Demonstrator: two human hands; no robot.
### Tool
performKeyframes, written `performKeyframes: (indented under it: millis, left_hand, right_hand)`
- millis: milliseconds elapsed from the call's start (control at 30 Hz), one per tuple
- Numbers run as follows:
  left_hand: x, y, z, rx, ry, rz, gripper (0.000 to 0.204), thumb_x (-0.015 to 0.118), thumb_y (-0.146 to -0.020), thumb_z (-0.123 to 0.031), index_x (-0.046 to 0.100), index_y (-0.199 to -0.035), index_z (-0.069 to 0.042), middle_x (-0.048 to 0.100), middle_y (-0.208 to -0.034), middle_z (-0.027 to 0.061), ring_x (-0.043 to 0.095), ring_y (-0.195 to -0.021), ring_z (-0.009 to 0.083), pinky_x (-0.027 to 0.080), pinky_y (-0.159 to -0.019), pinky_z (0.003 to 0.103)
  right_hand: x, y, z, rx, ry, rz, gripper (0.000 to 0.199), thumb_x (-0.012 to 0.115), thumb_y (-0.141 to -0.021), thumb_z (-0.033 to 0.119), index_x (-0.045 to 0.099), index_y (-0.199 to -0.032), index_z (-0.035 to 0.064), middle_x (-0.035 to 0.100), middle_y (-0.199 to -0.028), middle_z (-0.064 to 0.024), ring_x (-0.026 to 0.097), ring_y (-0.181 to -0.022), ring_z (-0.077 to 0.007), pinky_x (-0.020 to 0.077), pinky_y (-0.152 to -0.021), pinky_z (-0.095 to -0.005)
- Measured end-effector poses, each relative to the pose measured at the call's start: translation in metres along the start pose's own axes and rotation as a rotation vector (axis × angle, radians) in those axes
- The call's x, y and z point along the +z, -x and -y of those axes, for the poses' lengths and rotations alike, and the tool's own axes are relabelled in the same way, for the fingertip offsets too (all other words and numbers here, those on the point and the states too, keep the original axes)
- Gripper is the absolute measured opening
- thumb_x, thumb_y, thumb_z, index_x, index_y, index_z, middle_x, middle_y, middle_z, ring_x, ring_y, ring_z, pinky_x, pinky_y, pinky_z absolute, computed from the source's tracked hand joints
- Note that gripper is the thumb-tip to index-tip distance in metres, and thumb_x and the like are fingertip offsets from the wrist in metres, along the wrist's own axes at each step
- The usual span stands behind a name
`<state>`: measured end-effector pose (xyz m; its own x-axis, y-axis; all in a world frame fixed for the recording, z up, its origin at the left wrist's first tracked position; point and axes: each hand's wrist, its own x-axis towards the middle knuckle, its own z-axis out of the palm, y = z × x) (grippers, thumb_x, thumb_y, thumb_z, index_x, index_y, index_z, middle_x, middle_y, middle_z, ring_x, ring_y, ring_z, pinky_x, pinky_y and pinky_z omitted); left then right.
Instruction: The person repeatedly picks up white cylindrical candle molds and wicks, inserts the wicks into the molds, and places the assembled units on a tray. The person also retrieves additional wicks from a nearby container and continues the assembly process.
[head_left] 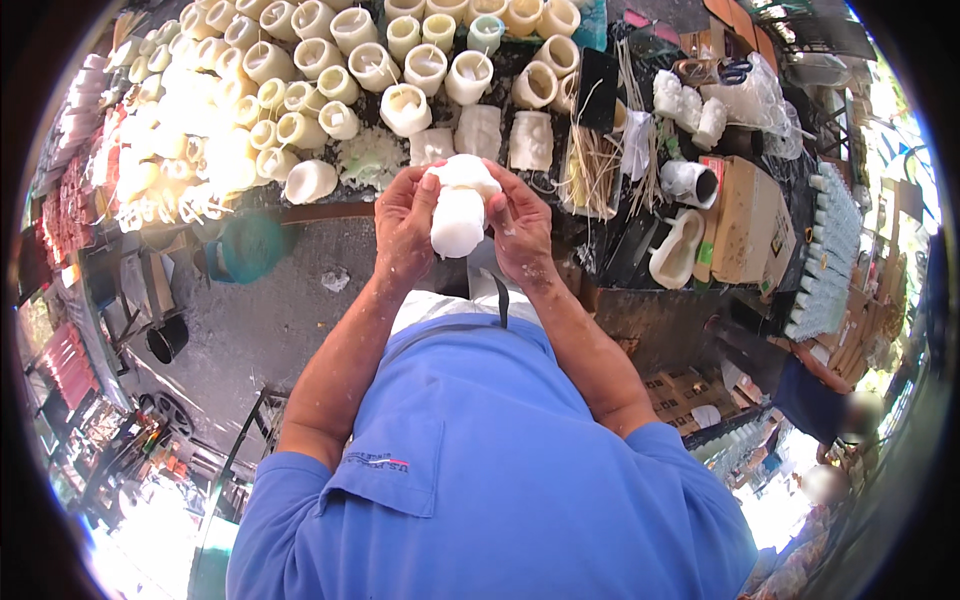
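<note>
Head view: left hand (405,228) and right hand (520,232) fingers clamp a white wax candle (460,208) between them. Probably rigid, slick, chip-prone; grip the sides.

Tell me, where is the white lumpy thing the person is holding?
In the head view, the white wax mould sits near the middle, gripped between the left hand and right hand, just in front of the table's rows of round white candles.

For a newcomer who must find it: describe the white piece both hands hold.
Start at the dark worktable crowded with pale cylinder moulds. Before its near edge, the left hand and right hand grip a white mushroom-shaped wax piece. It alone is lifted off the table.
</note>
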<state>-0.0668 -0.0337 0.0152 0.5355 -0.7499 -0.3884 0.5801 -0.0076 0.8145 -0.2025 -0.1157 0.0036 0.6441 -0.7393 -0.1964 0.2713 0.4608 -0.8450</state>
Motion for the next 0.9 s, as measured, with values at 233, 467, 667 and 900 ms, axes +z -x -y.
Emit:
performKeyframes:
  millis: [233,467,667,900]
  left_hand:
    - [-0.014,0.000,0.002,-0.054,0.082,-0.047,0.025,0.054,-0.112,-0.022,0.065,-0.112,0.000,0.072,-0.094,0.0067,0.068,-0.077,0.0102,0.058,-0.069,0.028]
    - [-0.026,-0.017,0.029,-0.210,0.195,-0.168,0.031,0.054,-0.112,-0.029,0.064,-0.115,0.000,0.074,-0.100,0.0092,0.072,-0.082,0.0144,0.061,-0.071,0.030]
    - [-0.019,-0.039,0.041,-0.025,0.125,-0.072,0.030,0.055,-0.111,-0.026,0.068,-0.109,0.001,0.074,-0.096,0.0050,0.066,-0.079,0.0102,0.056,-0.073,0.026]
    - [-0.011,-0.031,-0.015,0.257,-0.659,-0.062,0.029,0.058,-0.110,-0.023,0.070,-0.104,0.002,0.070,-0.083,0.0020,0.059,-0.071,0.0082,0.051,-0.069,0.025]
  right_hand:
    - [0.019,0.006,-0.027,-0.116,0.182,-0.233,0.032,0.057,-0.110,0.030,0.064,-0.114,-0.0013,0.071,-0.114,-0.0075,0.062,-0.096,-0.0073,0.0542,-0.086,-0.0258]
    - [0.008,-0.006,-0.067,0.246,-0.427,-0.379,0.033,0.053,-0.111,0.034,0.064,-0.111,0.0037,0.071,-0.103,-0.0073,0.070,-0.086,-0.0152,0.0614,-0.080,-0.0314]
    - [-0.013,-0.022,-0.076,0.366,-0.927,-0.156,0.051,0.046,-0.110,0.050,0.060,-0.136,0.0080,0.071,-0.122,-0.0108,0.072,-0.108,-0.0216,0.0610,-0.092,-0.0382]
    - [-0.039,-0.024,0.050,0.700,-0.222,0.115,0.074,0.068,-0.097,0.059,0.058,-0.139,-0.0016,0.072,-0.121,-0.0156,0.073,-0.098,-0.0215,0.0589,-0.095,-0.0372]
